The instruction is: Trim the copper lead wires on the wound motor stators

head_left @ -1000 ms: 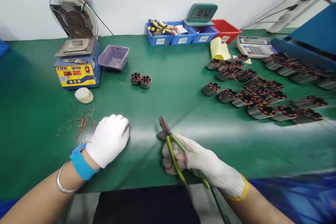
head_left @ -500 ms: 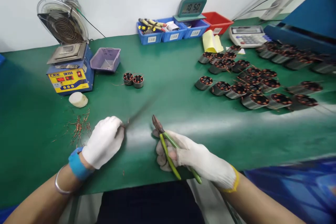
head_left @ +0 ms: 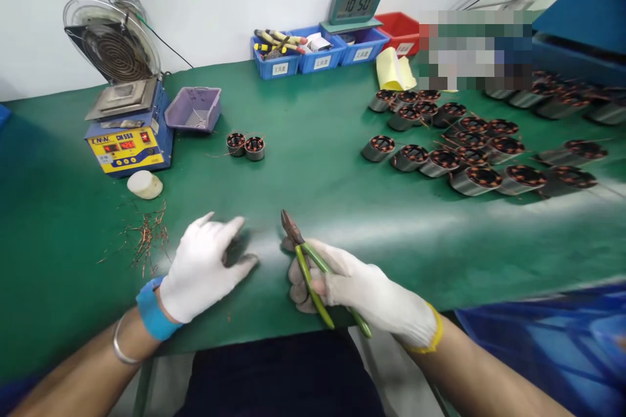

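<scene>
Green-handled cutters [head_left: 304,268] fill the right hand [head_left: 362,293]; left hand [head_left: 203,270] spreads empty fingers wide.

You have one pair of cutters [head_left: 300,260] in front of you, two lone stators [head_left: 254,148] near one solder pot [head_left: 128,137], one purple tray [head_left: 193,109], three blue bins [head_left: 320,55], one red bin [head_left: 401,25], one clock [head_left: 355,5], and over a dozen grouped stators [head_left: 443,159] at your right, too crowded to count exactly.
</scene>
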A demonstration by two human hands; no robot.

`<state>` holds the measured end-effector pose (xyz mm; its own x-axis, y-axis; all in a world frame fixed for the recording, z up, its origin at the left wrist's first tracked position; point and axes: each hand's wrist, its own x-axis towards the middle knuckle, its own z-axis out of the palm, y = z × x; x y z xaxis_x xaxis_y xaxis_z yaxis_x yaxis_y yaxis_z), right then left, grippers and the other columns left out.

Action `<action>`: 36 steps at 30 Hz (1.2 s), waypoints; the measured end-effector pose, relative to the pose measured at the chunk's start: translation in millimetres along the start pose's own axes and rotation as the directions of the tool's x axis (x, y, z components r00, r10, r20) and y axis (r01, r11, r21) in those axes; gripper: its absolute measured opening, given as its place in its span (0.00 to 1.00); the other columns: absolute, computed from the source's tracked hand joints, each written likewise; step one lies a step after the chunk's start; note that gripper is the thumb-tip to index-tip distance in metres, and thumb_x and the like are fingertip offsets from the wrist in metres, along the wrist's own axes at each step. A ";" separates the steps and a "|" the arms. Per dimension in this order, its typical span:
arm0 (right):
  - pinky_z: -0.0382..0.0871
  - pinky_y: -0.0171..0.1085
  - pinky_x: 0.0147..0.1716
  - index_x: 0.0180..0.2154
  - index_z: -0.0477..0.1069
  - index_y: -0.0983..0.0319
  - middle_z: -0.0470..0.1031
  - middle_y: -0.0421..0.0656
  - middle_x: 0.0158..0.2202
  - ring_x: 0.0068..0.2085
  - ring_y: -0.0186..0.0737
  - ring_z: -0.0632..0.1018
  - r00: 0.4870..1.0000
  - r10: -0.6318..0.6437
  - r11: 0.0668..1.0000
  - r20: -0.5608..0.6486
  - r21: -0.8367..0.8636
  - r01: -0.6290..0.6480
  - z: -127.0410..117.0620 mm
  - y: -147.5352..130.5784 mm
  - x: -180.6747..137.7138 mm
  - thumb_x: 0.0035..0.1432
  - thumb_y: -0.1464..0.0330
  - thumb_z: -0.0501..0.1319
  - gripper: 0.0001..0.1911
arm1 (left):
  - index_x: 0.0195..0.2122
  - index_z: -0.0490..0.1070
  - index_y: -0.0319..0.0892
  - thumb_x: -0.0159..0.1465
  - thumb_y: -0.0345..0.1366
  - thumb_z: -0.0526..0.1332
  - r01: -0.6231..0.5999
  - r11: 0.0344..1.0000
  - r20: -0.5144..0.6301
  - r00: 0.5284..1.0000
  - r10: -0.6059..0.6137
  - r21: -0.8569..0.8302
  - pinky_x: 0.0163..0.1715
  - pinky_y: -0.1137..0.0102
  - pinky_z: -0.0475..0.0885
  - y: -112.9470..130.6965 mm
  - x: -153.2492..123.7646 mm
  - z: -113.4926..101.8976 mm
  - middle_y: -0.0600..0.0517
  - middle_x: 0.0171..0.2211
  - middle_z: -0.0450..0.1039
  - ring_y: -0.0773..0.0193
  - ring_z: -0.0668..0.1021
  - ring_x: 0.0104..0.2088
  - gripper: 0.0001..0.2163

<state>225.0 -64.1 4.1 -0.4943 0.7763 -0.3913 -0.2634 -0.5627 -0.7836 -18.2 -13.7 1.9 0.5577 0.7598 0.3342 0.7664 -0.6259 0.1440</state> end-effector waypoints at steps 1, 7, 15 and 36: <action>0.69 0.41 0.35 0.41 0.64 0.60 0.67 0.38 0.34 0.32 0.36 0.72 1.000 0.002 1.000 -0.001 -0.008 -0.002 0.7 -0.2 -0.7 0.46 0.65 0.67 0.20 | 0.51 0.68 0.36 0.57 0.45 0.65 0.051 0.999 0.010 0.999 -0.051 0.001 0.57 0.51 0.68 1.1 -0.7 -2.7 0.43 0.41 0.78 0.50 0.78 0.45 0.24; 0.69 0.37 0.32 0.35 0.64 0.60 0.68 0.38 0.31 0.29 0.33 0.72 0.985 0.165 0.984 0.053 -0.071 -0.161 11.9 2.2 -2.7 0.44 0.63 0.69 0.19 | 0.33 0.70 0.43 0.62 0.33 0.55 0.118 0.987 0.109 0.988 -0.106 -0.107 0.56 0.52 0.67 -6.0 -6.7 -7.2 0.48 0.35 0.76 0.54 0.78 0.44 0.05; 0.68 0.33 0.26 0.37 0.63 0.60 0.69 0.38 0.30 0.27 0.33 0.72 0.959 0.270 0.936 0.083 -0.257 -0.241 29.2 -5.2 10.3 0.45 0.62 0.66 0.18 | 0.31 0.68 0.43 0.68 0.33 0.51 0.078 0.982 0.138 0.989 -0.054 -0.170 0.55 0.57 0.66 -9.3 -7.3 -1.6 0.52 0.30 0.72 0.61 0.73 0.34 0.10; 0.66 0.42 0.39 0.54 0.64 0.56 0.75 0.46 0.42 0.41 0.49 0.77 0.980 0.046 0.255 -0.192 -0.947 -0.197 44.3 -18.8 12.5 0.59 0.64 0.56 0.21 | 0.41 0.69 0.43 0.60 0.35 0.58 0.230 0.929 0.017 0.972 -0.236 -0.290 0.53 0.56 0.70 -10.0 -11.7 -12.7 0.47 0.41 0.75 0.55 0.76 0.43 0.09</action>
<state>187.1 -56.5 35.4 -0.3378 0.7897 -0.5121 0.8146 -0.0272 -0.5794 -36.4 -18.6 8.4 0.3668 0.8888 0.2749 0.7483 -0.4574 0.4805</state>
